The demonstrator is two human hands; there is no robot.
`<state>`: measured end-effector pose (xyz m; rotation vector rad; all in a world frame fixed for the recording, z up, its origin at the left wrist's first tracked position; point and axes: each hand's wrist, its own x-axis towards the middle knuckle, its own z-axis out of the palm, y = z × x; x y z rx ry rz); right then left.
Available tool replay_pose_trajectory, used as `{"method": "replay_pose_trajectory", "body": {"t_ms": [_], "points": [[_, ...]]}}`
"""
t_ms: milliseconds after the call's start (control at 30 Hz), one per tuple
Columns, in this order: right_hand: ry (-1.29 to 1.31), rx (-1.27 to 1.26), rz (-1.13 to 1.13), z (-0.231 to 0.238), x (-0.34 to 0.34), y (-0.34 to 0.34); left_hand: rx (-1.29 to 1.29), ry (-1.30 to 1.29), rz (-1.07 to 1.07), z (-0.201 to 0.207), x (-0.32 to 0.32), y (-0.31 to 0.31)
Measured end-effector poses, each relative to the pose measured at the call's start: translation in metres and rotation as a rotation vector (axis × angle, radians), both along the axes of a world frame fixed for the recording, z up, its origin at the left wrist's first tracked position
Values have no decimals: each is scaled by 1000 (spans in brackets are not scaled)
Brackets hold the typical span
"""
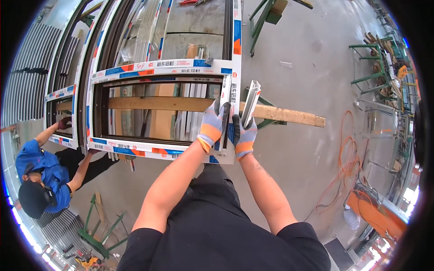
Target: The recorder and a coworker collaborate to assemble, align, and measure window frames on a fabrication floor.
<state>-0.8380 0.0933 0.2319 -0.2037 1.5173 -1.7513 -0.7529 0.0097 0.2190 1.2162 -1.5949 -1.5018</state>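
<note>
A large window frame (167, 64), covered in white, blue and orange protective film, lies in front of me with dark inner edges. My left hand (212, 123), in a grey-and-orange glove with dark fingertips, curls over the right side bar of its near rectangular opening. Just outside that bar, my right hand (245, 135), gloved alike, is closed round a short white metal profile (251, 101). The profile stands up out of the hand, its hollow channelled end showing. The undersides of both hands' grips are hidden.
A wooden beam (289, 114) passes beneath the frame and juts out right. At left, a person in blue (43, 174) handles a neighbouring frame (61, 94). An orange hose (348, 153) lies on the floor at right, near green racks (373, 67) of offcuts. A green trestle (101, 230) stands lower left.
</note>
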Motion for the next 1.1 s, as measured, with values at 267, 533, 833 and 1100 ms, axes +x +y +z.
{"method": "replay_pose_trajectory", "body": {"t_ms": [267, 533, 833, 1100], "points": [[58, 75, -8, -9, -1, 3, -21, 102, -6, 0, -1, -3], [61, 6, -26, -9, 3, 0, -40, 2, 27, -1, -7, 1], [97, 141, 63, -2, 4, 10, -11, -230, -72, 7, 8, -13], [264, 161, 40, -11, 8, 9, -43, -34, 34, -13, -1, -4]]}}
